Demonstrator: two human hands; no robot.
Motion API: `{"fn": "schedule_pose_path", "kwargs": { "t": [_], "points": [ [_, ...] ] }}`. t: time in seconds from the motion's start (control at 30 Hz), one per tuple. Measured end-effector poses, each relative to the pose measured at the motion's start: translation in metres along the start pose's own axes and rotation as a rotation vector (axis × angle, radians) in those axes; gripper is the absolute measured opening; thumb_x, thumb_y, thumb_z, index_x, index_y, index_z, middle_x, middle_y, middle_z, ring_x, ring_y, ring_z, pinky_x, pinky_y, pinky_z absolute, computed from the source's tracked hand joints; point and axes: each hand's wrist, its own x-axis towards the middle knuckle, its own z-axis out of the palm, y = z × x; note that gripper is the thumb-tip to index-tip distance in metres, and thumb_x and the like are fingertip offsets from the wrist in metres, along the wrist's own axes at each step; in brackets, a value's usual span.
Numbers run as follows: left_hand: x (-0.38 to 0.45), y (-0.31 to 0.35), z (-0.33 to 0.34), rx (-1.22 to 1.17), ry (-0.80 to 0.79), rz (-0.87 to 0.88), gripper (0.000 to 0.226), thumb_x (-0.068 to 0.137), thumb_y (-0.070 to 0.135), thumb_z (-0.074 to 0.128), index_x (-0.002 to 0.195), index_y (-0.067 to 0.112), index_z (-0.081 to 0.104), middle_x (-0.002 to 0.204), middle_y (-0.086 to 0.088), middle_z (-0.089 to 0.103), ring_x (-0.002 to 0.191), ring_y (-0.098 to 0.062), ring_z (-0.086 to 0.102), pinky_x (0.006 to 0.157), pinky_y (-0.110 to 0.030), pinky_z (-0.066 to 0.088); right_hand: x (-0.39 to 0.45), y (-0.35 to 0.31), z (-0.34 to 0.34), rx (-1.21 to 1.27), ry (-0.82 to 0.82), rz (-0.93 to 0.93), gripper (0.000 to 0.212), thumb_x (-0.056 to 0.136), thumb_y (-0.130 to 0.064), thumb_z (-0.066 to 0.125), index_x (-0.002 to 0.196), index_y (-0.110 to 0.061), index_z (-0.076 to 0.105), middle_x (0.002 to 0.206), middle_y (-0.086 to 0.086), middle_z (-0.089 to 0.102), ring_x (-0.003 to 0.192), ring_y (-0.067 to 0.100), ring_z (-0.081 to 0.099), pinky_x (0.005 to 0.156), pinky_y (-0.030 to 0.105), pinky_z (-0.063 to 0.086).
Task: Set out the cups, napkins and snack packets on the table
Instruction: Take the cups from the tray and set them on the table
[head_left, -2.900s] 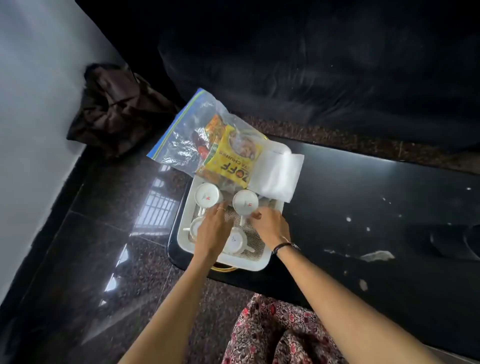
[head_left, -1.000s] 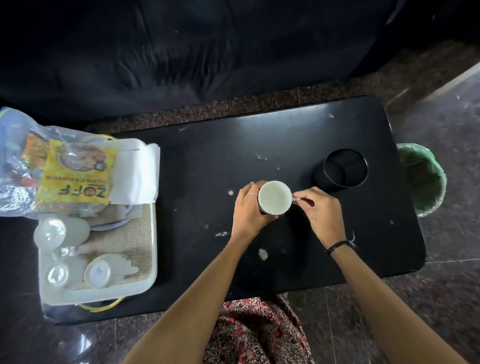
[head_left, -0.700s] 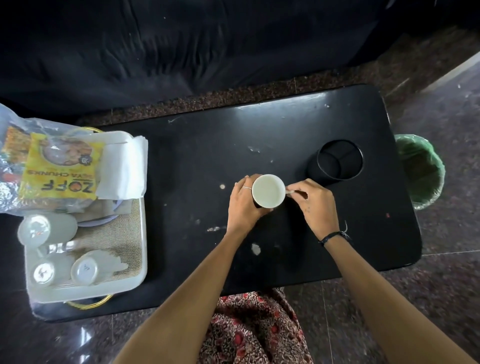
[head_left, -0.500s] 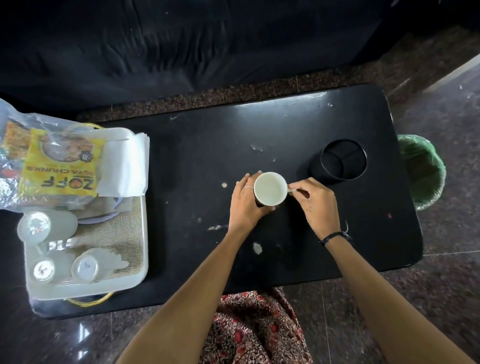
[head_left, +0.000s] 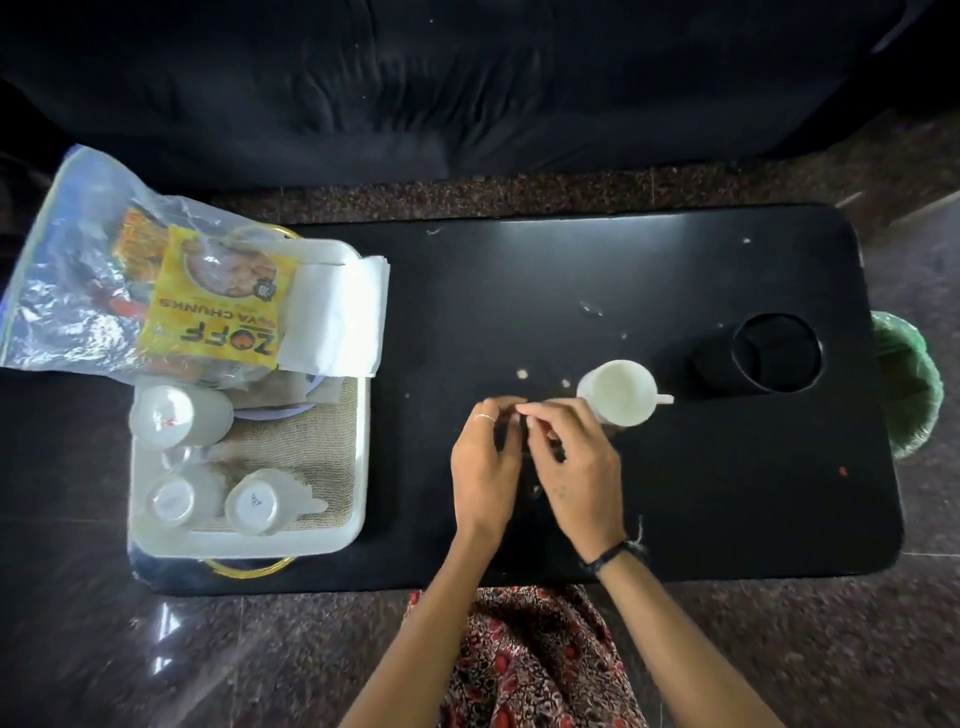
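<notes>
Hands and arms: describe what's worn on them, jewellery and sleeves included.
Both forearms are bare, with no sleeves in view. The left hand wears a thin, pale ring on one finger. The right hand has no ring that shows; its wrist carries a narrow black band with a short frayed thread end sticking out at the outer side.

1. I see bare table (head_left: 519, 291) between the tray (head_left: 358, 410) and the upright cup (head_left: 618, 392).
2. A black holder (head_left: 753, 358) stands near the cup's right, blocking that side.
3. My near-right tabletop lies free; the bin (head_left: 909, 384) borders the right edge.
</notes>
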Motion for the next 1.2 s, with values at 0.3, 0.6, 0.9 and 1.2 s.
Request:
{"fn": "schedule_pose_path", "kwargs": {
  "t": [0.3, 0.6, 0.9, 1.2],
  "points": [
    [0.014, -0.033, -0.143, 0.178, 0.351, -0.119, 0.025, 0.091, 0.008, 0.054, 0.114, 0.014, 0.058, 0.109, -0.002, 0.063, 0.1, -0.019, 0.06, 0.082, -0.023, 0.045, 0.015, -0.112, 0.113, 0.198, -0.334, -0.152, 0.022, 0.089, -0.012, 0.055, 0.109, -0.018, 0.062, 0.105, -0.001, 0.062, 0.086, 0.012, 0.064, 0.071, 0.031, 0.056],
    [0.06, -0.085, -0.257, 0.656, 0.452, -0.115, 0.057, 0.075, 0.024, 0.074, 0.126, 0.01, 0.053, 0.141, -0.02, 0.041, 0.13, -0.038, 0.034, 0.106, -0.045, 0.031, 0.035, -0.158, 0.217, 0.284, -0.605, 0.183, 0.023, 0.088, -0.009, 0.058, 0.111, -0.01, 0.062, 0.107, 0.009, 0.065, 0.093, 0.018, 0.064, 0.083, 0.034, 0.055],
    [0.073, -0.119, -0.272, 0.534, 0.331, -0.175, 0.066, 0.079, 0.035, 0.071, 0.137, 0.021, 0.041, 0.134, -0.012, 0.046, 0.117, -0.032, 0.051, 0.084, -0.045, 0.049, 0.029, -0.165, 0.255, 0.318, -0.634, 0.371, 0.019, 0.084, -0.013, 0.061, 0.1, -0.005, 0.067, 0.091, 0.014, 0.071, 0.08, 0.021, 0.064, 0.08, 0.045, 0.055],
    [0.059, -0.105, -0.26, 0.565, 0.339, -0.005, 0.069, 0.075, 0.019, 0.076, 0.135, 0.009, 0.044, 0.133, -0.017, 0.049, 0.119, -0.035, 0.049, 0.087, -0.045, 0.048, 0.04, -0.167, 0.236, 0.582, -0.582, 0.647, 0.027, 0.086, -0.036, 0.058, 0.08, -0.011, 0.068, 0.082, 0.018, 0.071, 0.067, 0.025, 0.07, 0.067, 0.038, 0.06]
  ]
}}
